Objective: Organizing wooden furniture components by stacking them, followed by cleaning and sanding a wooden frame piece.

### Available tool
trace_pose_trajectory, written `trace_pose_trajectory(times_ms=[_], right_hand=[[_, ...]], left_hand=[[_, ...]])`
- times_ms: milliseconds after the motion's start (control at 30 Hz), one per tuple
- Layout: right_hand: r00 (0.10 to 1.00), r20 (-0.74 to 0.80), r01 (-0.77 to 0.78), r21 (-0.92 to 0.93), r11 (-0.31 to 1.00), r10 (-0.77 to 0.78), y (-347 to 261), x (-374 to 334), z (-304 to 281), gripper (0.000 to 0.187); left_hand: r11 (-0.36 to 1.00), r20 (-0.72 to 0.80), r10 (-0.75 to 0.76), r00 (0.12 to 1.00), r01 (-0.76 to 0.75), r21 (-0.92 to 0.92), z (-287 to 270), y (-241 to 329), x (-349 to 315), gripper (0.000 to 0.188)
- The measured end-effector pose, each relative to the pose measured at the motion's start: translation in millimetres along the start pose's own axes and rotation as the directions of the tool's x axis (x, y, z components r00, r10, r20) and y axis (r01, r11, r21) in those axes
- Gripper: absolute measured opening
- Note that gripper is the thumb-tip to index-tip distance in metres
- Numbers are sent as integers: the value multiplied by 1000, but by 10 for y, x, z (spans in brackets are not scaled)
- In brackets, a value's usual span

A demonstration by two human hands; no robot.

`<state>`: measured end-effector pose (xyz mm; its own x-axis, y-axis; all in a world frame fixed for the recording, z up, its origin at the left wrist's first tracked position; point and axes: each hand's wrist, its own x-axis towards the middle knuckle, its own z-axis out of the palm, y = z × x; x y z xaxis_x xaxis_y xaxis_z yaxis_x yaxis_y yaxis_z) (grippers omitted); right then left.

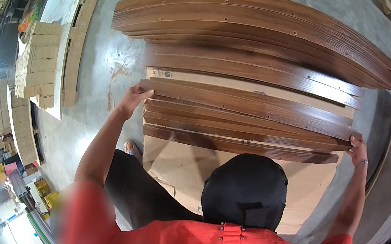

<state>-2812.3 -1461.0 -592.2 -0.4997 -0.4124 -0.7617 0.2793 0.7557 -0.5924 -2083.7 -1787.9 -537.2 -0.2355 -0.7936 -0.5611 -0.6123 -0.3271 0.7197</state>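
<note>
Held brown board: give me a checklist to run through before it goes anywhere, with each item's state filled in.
1. Left hand gripping the held board at its left end: ok.
2. Right hand gripping its right end: ok.
3. Held board parallel with the nearer boards: not ok, it slants across them.
4. Held board lifted free of those nearer boards: cannot tell from above.
5. Foot clear of the boards: ok, it is beside the cardboard.

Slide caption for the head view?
Left hand and right hand grip a brown plank at opposite ends, over cardboard.
</note>
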Motion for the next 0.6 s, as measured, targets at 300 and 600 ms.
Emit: trace_pose_trajectory(times_ms=[300,600], right_hand=[[994,94,48,106,993,-59,91,157,-149,65],[991,63,102,218,970,-118,58,166,-14,50]], left_hand=[[958,139,-242,960,259,-123,-165,-288,271,51],[910,205,-198,958,258,-326,-144,-307,319,50]])
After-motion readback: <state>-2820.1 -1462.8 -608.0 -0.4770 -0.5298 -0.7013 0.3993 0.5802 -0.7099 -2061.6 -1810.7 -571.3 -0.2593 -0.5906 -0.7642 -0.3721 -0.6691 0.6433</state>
